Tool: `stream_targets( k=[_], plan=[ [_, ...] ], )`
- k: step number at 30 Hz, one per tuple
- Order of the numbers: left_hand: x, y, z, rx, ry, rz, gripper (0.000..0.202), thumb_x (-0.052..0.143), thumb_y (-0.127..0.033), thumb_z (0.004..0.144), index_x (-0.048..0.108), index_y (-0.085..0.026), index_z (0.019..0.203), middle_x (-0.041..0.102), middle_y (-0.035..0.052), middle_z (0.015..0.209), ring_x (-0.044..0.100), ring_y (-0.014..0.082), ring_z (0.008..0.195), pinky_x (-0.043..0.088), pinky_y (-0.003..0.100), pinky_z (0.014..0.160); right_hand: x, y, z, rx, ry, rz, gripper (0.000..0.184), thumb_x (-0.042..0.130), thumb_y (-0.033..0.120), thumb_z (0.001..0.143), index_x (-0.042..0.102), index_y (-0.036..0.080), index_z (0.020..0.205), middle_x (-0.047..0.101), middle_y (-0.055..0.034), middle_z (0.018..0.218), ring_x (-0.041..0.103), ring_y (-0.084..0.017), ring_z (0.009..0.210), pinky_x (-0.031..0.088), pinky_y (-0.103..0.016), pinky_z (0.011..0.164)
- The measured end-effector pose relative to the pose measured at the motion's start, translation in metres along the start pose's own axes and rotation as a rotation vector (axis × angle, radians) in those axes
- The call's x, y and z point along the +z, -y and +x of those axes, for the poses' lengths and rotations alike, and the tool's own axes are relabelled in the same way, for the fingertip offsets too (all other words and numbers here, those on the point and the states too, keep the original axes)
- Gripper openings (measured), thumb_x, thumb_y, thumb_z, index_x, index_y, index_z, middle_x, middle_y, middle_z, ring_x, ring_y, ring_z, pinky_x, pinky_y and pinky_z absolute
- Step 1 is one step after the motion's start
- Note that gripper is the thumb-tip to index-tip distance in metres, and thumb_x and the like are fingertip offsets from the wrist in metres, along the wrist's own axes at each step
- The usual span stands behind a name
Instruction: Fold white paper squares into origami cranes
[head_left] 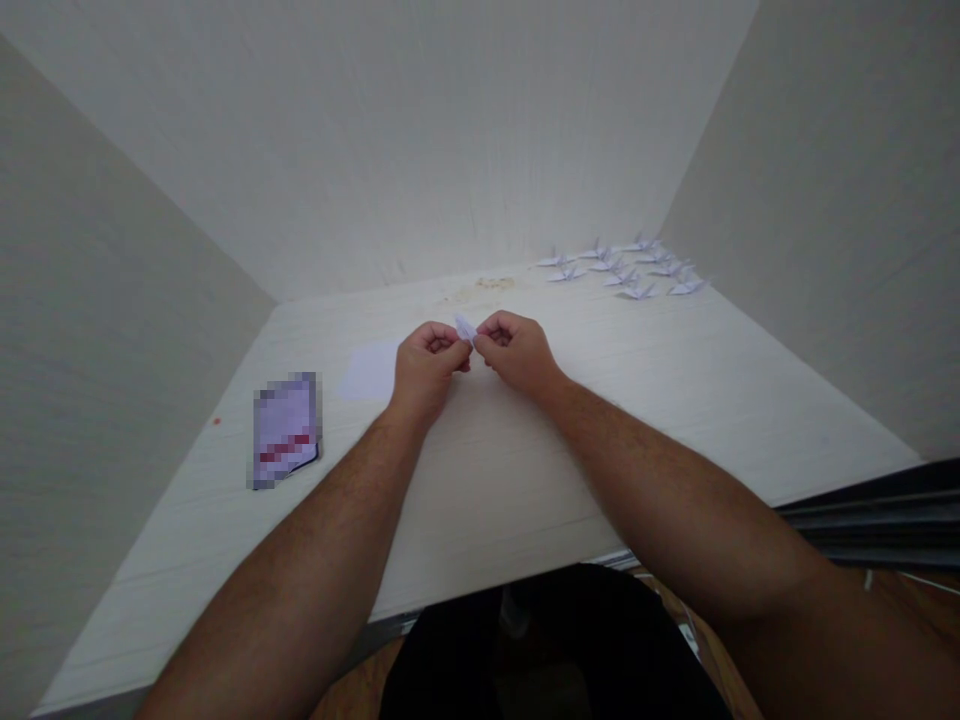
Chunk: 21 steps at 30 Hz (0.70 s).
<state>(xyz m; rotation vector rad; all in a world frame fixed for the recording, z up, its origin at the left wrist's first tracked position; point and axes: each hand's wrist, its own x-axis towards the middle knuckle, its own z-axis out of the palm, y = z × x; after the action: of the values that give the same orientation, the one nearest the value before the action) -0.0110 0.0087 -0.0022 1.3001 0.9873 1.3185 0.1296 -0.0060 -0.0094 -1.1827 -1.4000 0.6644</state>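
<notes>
A small piece of folded white paper is pinched between my two hands above the middle of the table. My left hand grips its left side between thumb and fingers. On the other side, the thumb and forefinger of my right hand close on the paper's right edge. My fingertips cover part of it, so its full shape is hidden. Beside my left hand lies flat white paper, partly covered by that hand. Several white folded paper cranes stand in rows at the back right.
The pale table is bounded by a back wall and side walls. A phone-like object, its screen blurred, lies at the left. Brownish stains mark the table near the back wall. The table's front edge runs just before my lap.
</notes>
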Motion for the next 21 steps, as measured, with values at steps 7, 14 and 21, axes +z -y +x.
stream_targets(
  k=[7, 14, 21],
  plan=[
    [-0.0007, -0.001, 0.0007, 0.01, 0.02, 0.036, 0.016, 0.069, -0.015, 0.059, 0.063, -0.018, 0.073, 0.06, -0.0045, 0.056, 0.05, 0.0071, 0.046, 0.038, 0.019, 0.045, 0.0005, 0.0036, -0.0023, 0.005, 0.008, -0.028, 0.01, 0.063, 0.027, 0.078, 0.06, 0.019, 0.072, 0.063, 0.0001, 0.067, 0.057, -0.013, 0.062, 0.043, -0.025, 0.056],
    [-0.0013, 0.0004, -0.0003, 0.023, 0.048, 0.065, 0.012, 0.069, -0.015, 0.063, 0.064, -0.017, 0.073, 0.064, -0.0017, 0.058, 0.058, 0.0097, 0.051, 0.047, 0.022, 0.053, 0.0004, 0.0004, -0.0006, 0.027, 0.004, 0.013, 0.013, 0.065, 0.031, 0.079, 0.063, 0.019, 0.075, 0.065, -0.0007, 0.068, 0.06, -0.013, 0.064, 0.045, -0.025, 0.056],
    [-0.0011, -0.0012, -0.0008, 0.059, 0.03, 0.107, 0.01, 0.071, -0.016, 0.066, 0.065, -0.017, 0.073, 0.063, -0.0018, 0.055, 0.055, 0.0089, 0.048, 0.043, 0.021, 0.049, -0.0002, -0.0024, 0.0012, 0.016, 0.035, 0.062, 0.022, 0.067, 0.04, 0.08, 0.062, 0.019, 0.076, 0.065, -0.0008, 0.068, 0.059, -0.014, 0.063, 0.045, -0.025, 0.055]
  ],
)
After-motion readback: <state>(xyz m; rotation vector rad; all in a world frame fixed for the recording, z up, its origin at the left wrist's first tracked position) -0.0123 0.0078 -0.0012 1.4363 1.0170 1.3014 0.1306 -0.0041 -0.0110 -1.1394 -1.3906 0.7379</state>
